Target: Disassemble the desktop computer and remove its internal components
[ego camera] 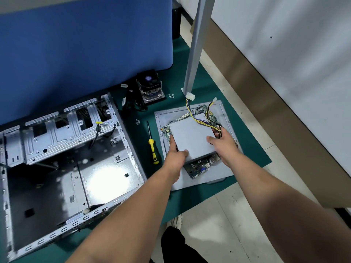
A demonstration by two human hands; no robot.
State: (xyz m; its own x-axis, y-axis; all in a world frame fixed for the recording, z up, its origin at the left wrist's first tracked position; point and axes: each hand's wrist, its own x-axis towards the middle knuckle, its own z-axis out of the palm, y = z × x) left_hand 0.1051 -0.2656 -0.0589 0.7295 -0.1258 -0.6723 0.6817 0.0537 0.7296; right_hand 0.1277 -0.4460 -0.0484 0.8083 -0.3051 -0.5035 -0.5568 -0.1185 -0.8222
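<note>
- power supply [191, 137] resting on the motherboard [202, 167], atop the side panel [224, 168], right of the gutted case [66, 158].
- gripped on both flanks: left hand [175, 155] at near-left edge, right hand [223, 142] at right edge, pinching cables [201, 120].
- equally near; long axis running near-left to far-right.

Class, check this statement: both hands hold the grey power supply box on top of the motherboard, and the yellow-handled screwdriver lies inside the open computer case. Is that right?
Not quite. The head view shows the yellow-handled screwdriver lying on the green mat, between the open computer case and the side panel, not inside the case. The rest stands.
</note>
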